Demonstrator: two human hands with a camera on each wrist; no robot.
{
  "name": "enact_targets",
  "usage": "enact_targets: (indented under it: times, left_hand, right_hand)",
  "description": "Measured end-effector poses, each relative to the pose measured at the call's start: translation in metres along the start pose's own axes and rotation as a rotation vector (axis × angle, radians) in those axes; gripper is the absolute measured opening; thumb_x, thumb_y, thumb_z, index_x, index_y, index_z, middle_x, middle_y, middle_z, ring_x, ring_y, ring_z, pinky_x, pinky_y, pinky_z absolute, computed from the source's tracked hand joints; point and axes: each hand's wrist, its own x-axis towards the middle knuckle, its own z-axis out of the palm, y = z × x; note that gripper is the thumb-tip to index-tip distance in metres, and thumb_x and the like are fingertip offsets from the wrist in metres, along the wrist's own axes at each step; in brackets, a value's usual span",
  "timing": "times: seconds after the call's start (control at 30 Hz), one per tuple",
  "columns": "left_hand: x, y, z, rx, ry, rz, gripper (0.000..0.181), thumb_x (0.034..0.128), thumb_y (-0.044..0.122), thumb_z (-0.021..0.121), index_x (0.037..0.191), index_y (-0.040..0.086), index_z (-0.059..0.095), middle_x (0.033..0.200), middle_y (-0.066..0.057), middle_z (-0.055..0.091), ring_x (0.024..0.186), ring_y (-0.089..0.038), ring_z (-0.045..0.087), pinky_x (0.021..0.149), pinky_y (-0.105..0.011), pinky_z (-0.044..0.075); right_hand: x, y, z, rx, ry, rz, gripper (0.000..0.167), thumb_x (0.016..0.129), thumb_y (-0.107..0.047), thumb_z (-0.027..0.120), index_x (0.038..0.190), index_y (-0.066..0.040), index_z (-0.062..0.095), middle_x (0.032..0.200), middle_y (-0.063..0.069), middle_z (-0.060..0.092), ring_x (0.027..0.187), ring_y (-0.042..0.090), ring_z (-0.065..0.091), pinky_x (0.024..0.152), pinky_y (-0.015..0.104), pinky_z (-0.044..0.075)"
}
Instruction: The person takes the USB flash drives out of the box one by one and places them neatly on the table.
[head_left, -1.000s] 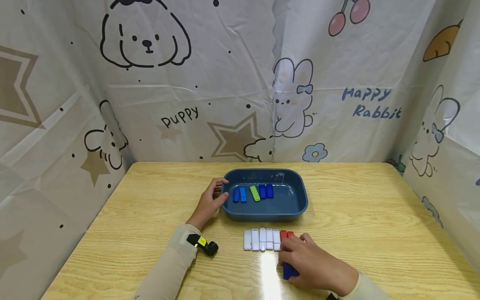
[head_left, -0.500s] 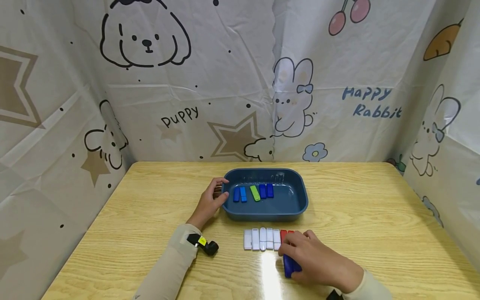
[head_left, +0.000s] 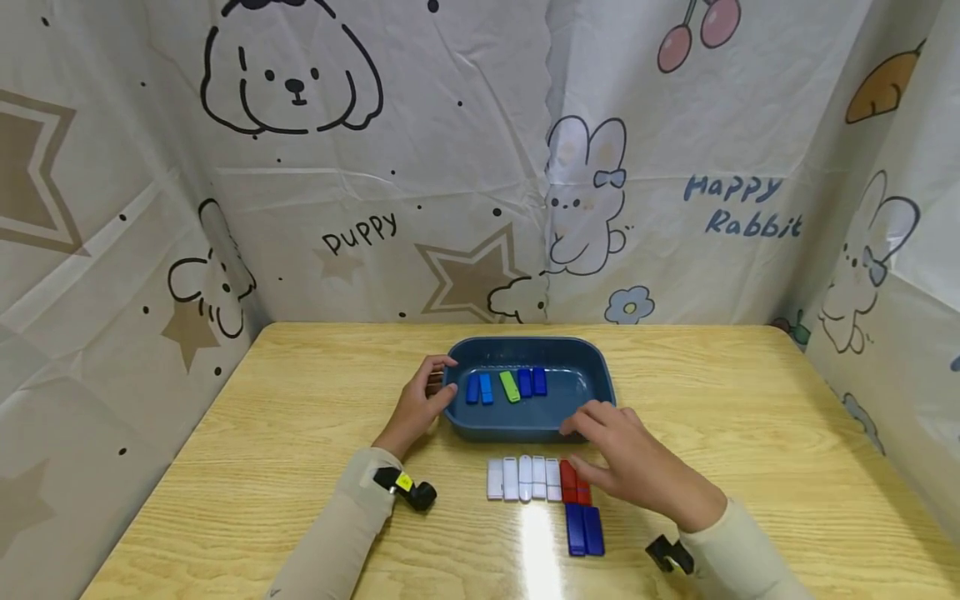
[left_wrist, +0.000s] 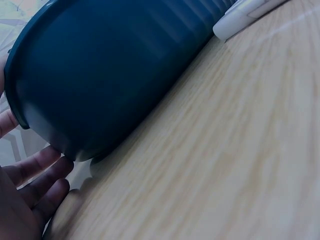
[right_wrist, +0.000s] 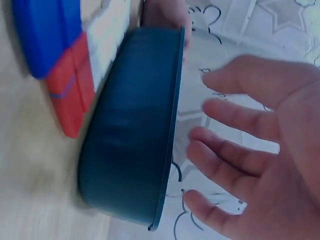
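A dark blue plastic tray (head_left: 525, 433) holds several USB sticks: blue ones, one lighter blue, and a green stick (head_left: 510, 387). My left hand (head_left: 416, 404) grips the tray's left end, thumb and forefinger at the rim, other fingers against the outer wall (left_wrist: 100, 75). My right hand (head_left: 626, 458), empty with fingers loosely bent, hovers by the tray's front right rim. In front of the tray several white sticks (head_left: 525, 478) lie side by side, followed by two red sticks (head_left: 568, 482), partly behind my right thumb. Two dark blue sticks (head_left: 584, 530) lie nearer, touching the red ones.
The wooden table (head_left: 300, 400) extends to both sides of the tray. A printed cloth (head_left: 450, 167) hangs behind it and at both sides. A black wrist camera (head_left: 416, 493) sits on my left sleeve, another (head_left: 670, 554) on my right.
My right hand has left the two dark blue sticks and moved forward, up to the tray's front right rim. The left hand and tray stay put.
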Motion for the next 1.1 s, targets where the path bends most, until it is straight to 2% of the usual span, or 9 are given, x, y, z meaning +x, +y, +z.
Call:
enact_targets:
  times: [0.13, 0.3, 0.43, 0.53, 0.7, 0.97, 1.1]
  left_hand:
    - [0.001, -0.001, 0.000, 0.006, 0.003, -0.002, 0.034, 0.0931, 0.013, 0.059, 0.125, 0.021, 0.051, 0.130, -0.008, 0.051, 0.115, -0.028, 0.050, 0.098, -0.045, 0.042]
    - [0.002, -0.002, 0.000, 0.015, 0.007, -0.005, 0.034, 0.0929, 0.015, 0.059, 0.125, 0.022, 0.050, 0.132, -0.008, 0.050, 0.116, -0.027, 0.050, 0.099, -0.046, 0.042]
    - [0.001, -0.002, 0.000, 0.017, 0.011, -0.004, 0.034, 0.0927, 0.014, 0.059, 0.125, 0.021, 0.050, 0.132, -0.007, 0.050, 0.117, -0.027, 0.050, 0.099, -0.045, 0.042]
    - [0.001, -0.002, 0.000, 0.019, 0.011, -0.001, 0.035, 0.0923, 0.014, 0.060, 0.126, 0.020, 0.051, 0.132, -0.008, 0.051, 0.116, -0.027, 0.050, 0.098, -0.045, 0.043]
    - [0.000, 0.000, 0.000, 0.010, 0.014, 0.003, 0.035, 0.0919, 0.013, 0.060, 0.125, 0.020, 0.051, 0.132, -0.008, 0.052, 0.116, -0.027, 0.051, 0.098, -0.046, 0.043]
    - [-0.002, 0.000, 0.001, 0.017, 0.009, -0.020, 0.034, 0.0932, 0.014, 0.059, 0.125, 0.024, 0.051, 0.132, -0.005, 0.051, 0.117, -0.026, 0.050, 0.099, -0.045, 0.042]
    - [-0.001, 0.002, 0.000, 0.018, 0.011, -0.010, 0.034, 0.0932, 0.015, 0.059, 0.125, 0.023, 0.051, 0.132, -0.006, 0.051, 0.117, -0.027, 0.051, 0.099, -0.046, 0.043]
  right_hand:
    - [0.019, 0.012, 0.004, 0.014, 0.059, 0.045, 0.030, 0.082, -0.019, 0.076, 0.108, -0.012, 0.063, 0.103, -0.001, 0.059, 0.094, 0.015, 0.054, 0.074, 0.034, 0.041]
    - [0.042, 0.024, 0.011, 0.065, 0.035, 0.139, 0.034, 0.085, -0.021, 0.073, 0.115, -0.009, 0.062, 0.111, 0.006, 0.060, 0.105, 0.023, 0.055, 0.083, 0.045, 0.044]
    - [0.058, 0.032, 0.018, 0.112, 0.013, 0.233, 0.038, 0.086, -0.022, 0.072, 0.119, -0.008, 0.061, 0.120, 0.011, 0.058, 0.112, 0.029, 0.053, 0.093, 0.053, 0.042]
    - [0.068, 0.039, 0.024, 0.152, -0.010, 0.299, 0.040, 0.086, -0.021, 0.073, 0.121, -0.007, 0.060, 0.123, 0.012, 0.057, 0.114, 0.030, 0.052, 0.097, 0.054, 0.041]
    - [0.078, 0.048, 0.037, 0.180, -0.068, 0.357, 0.043, 0.087, -0.019, 0.072, 0.125, -0.006, 0.058, 0.128, 0.013, 0.055, 0.117, 0.031, 0.051, 0.099, 0.052, 0.042]
    - [0.083, 0.054, 0.053, 0.208, -0.191, 0.434, 0.051, 0.090, -0.020, 0.067, 0.137, -0.006, 0.050, 0.139, 0.015, 0.050, 0.128, 0.035, 0.045, 0.104, 0.056, 0.036]
    - [0.085, 0.055, 0.054, 0.205, -0.254, 0.456, 0.057, 0.091, -0.021, 0.066, 0.143, -0.009, 0.044, 0.144, 0.015, 0.046, 0.131, 0.037, 0.042, 0.104, 0.060, 0.033]
